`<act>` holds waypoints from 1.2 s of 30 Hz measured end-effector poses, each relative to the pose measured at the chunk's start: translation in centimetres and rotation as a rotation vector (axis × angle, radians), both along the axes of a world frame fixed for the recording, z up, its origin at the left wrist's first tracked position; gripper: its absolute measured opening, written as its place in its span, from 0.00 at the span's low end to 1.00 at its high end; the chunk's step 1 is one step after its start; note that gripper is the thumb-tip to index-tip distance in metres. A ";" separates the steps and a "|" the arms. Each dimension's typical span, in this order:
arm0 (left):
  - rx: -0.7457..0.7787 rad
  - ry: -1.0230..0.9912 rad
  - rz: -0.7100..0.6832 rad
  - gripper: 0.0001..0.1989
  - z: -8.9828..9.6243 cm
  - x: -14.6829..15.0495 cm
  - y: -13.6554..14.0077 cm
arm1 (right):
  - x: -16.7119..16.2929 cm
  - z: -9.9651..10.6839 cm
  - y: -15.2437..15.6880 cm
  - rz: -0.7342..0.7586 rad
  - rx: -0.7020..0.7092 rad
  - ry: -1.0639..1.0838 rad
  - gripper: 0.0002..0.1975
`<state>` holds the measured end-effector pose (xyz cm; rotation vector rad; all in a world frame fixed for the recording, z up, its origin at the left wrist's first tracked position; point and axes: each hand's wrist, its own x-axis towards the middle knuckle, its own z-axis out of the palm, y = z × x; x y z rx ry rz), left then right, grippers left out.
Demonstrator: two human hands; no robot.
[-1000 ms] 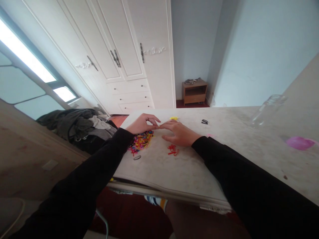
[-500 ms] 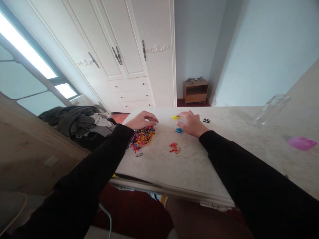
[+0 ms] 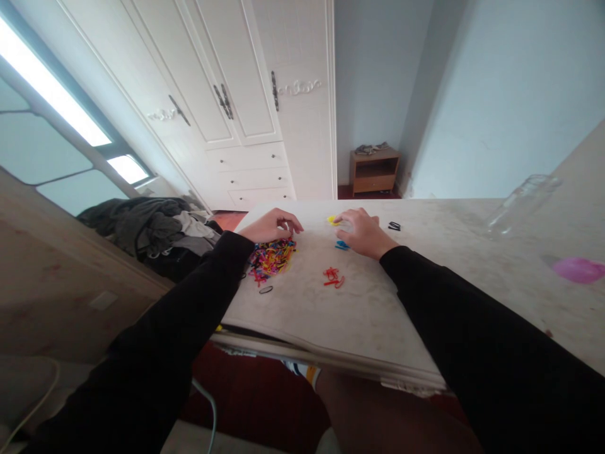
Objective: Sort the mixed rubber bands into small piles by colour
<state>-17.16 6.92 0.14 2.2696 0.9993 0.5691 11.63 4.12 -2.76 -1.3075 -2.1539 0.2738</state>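
A heap of small multicoloured elastic bands (image 3: 274, 257) lies on the left part of the table. My left hand (image 3: 274, 226) rests at its far edge, fingers loosely curved and apart, with nothing visible in them. My right hand (image 3: 363, 232) is over the table to the right, its index fingertip at a small yellow bunch of bands (image 3: 331, 220). Thumb and index finger are apart. Blue bands (image 3: 341, 244) lie just under that thumb, partly hidden by the hand. Nearer to me is a small group of red bands (image 3: 333, 277); black bands (image 3: 394, 226) sit beyond my right wrist.
A single dark band (image 3: 266, 290) lies near the heap. On the right of the table (image 3: 293, 315) are a clear jar (image 3: 522, 205), lying tilted, and a pink balloon-like object (image 3: 579, 270). Piled clothes (image 3: 151, 230) are at the left. A white wardrobe (image 3: 246, 113) stands behind.
The view has shifted slightly. My right thumb and index finger have come a little closer together beside the yellow bands. My left hand stays by the heap.
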 end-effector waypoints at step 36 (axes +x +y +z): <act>-0.091 -0.023 0.153 0.18 -0.4 -0.8 0.9 | -0.1 0.7 -0.6 0.038 -0.054 -0.067 0.10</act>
